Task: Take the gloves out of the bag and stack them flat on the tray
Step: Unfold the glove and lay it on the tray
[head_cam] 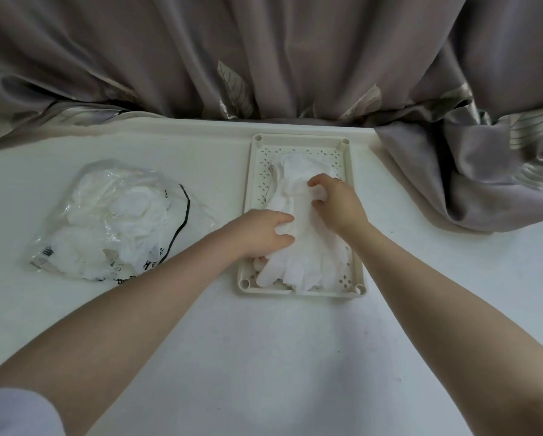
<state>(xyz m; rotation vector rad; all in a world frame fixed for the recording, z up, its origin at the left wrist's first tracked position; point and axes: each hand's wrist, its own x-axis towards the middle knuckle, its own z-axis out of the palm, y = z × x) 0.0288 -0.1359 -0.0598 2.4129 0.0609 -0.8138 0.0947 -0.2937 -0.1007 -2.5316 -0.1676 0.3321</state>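
Both hands are down in the cream tray (356, 215), which sits far-centre on the white surface (264, 357) w/ a pile of white gloves (305, 262) lying in it, glove fingers pointing to the near edge. Left hand (264, 231) has thumb and fingers curled round a fold of the top glove at the pile's left side, while right hand (336, 202) pinches the same glove a bit farther back, fingers bent. The clear bag (112, 221), more gloves inside, lies well apart to the left; a grey-mauve curtain (264, 51) hangs along the far edge.
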